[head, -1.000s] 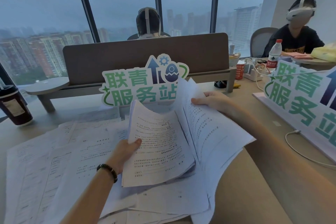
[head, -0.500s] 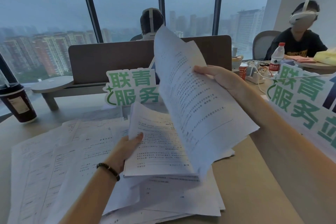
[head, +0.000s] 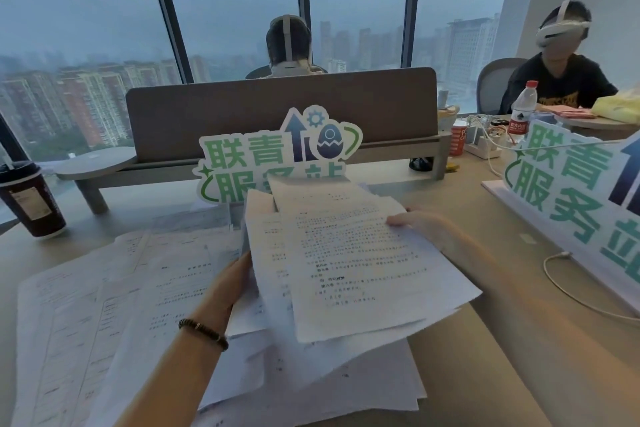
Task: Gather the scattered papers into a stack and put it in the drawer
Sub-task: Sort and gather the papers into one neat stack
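A loose bundle of printed white papers (head: 346,267) hangs above the desk between both hands. My left hand (head: 228,284), with a bead bracelet on the wrist, grips its left edge. My right hand (head: 426,229) holds its right edge, fingers on the top sheet. More printed sheets (head: 104,315) lie spread flat over the left of the desk, and others (head: 311,385) lie under the held bundle. No drawer is in view.
A green sign (head: 277,156) stands just behind the papers, and a second sign (head: 571,204) stands on the right with a white cable (head: 568,291) below it. A dark cup (head: 31,201) stands far left. A divider (head: 284,111), a bottle (head: 521,114) and two seated persons are beyond.
My right hand has brought the raised sheets down from upright onto the bundle held in my left hand. The bundle now lies flatter and is held by both hands.
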